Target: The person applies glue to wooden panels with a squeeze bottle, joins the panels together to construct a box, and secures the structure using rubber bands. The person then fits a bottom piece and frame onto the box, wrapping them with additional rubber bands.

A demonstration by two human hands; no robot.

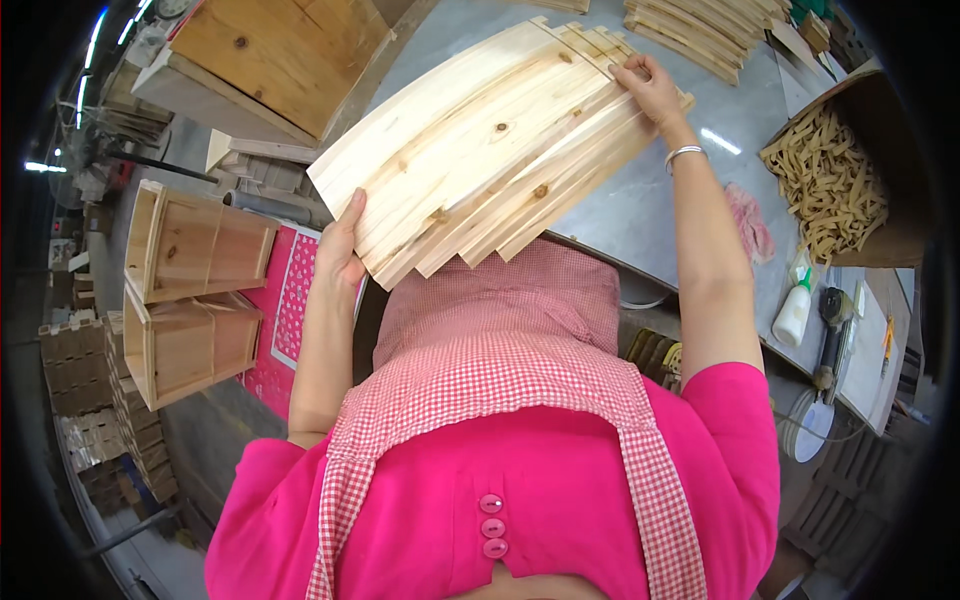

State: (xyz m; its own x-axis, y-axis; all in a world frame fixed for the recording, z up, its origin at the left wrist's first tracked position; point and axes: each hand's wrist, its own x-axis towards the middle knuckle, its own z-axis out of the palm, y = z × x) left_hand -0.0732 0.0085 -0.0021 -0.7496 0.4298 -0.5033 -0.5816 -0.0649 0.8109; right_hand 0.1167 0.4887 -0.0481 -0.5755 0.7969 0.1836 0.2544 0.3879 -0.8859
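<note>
A pale, knotty wooden board with a jointed right end lies uppermost over several similar boards, fanned toward me above the grey tabletop. My left hand grips the near left end, its thumb on the top face and its other fingers mostly hidden. At the far right end, my right hand pinches the edge, thumb and fingers closed on the wood. Whether the lower boards rest on the table or are held too, I cannot tell.
Another pile of boards lies at the back right. A carton of tan rubber bands, a pink cloth and a white glue bottle are to the right. Wooden boxes stand at left, below a larger wooden box.
</note>
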